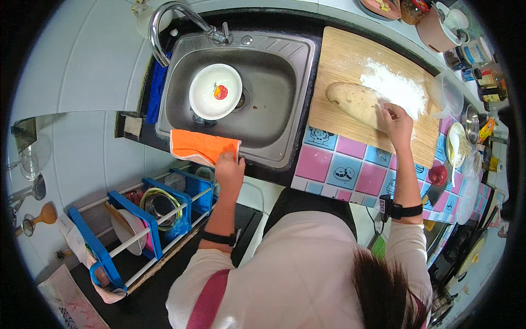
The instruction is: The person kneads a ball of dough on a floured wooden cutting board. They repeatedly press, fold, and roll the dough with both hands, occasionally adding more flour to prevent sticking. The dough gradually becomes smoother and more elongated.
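My left hand (230, 169) grips the right end of an orange cloth (197, 144) with pale edging, at the front rim of the steel sink (302, 82). My right hand (398, 121) is over the right end of a long dough loaf (357, 100), its fingers curled and thumb near the fingertips. Whether those fingers press the dough or pinch something is hidden. The loaf lies on a wooden board (337, 45), beside a patch of white flour (398, 88). A white bowl (205, 90) with a red fruit print sits in the sink.
The chrome faucet (154, 28) arches over the sink's left corner. A clear plastic tub (450, 96) stands at the board's right edge. Farther right are a red round object (437, 175) and a plate with a white spoon (455, 142). A blue dish rack (152, 230) stands lower left.
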The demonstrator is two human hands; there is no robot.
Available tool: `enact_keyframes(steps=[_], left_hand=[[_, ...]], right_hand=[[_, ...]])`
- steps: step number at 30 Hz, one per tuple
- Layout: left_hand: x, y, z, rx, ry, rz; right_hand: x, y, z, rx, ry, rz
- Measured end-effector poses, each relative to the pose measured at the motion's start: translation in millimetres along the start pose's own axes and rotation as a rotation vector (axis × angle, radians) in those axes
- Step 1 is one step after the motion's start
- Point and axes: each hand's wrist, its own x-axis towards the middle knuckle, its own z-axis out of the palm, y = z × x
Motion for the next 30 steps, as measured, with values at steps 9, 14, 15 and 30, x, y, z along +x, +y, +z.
enact_keyframes(steps=[9, 14, 15, 30], left_hand=[[12.6, -23.3, 35.2, 0.168, 0.066, -0.106], [8.9, -0.4, 12.6, -0.182, -0.018, -0.156], [3.0, 15.7, 11.0, -0.288, -0.068, -0.151], [-130.0, 297.1, 53.1, -0.61, -0.448, 0.371]], right_hand=[[-18.3, -3.3, -25.4, 0.028, -0.009, -0.116], [-32.5, 15.7, -63.7, 0.065, 0.015, -0.136], [-35.2, 21.1, -72.4, 0.057, 0.027, -0.167], [-68.6, 85.5, -151.5, 0.066, 0.115, -0.136]])
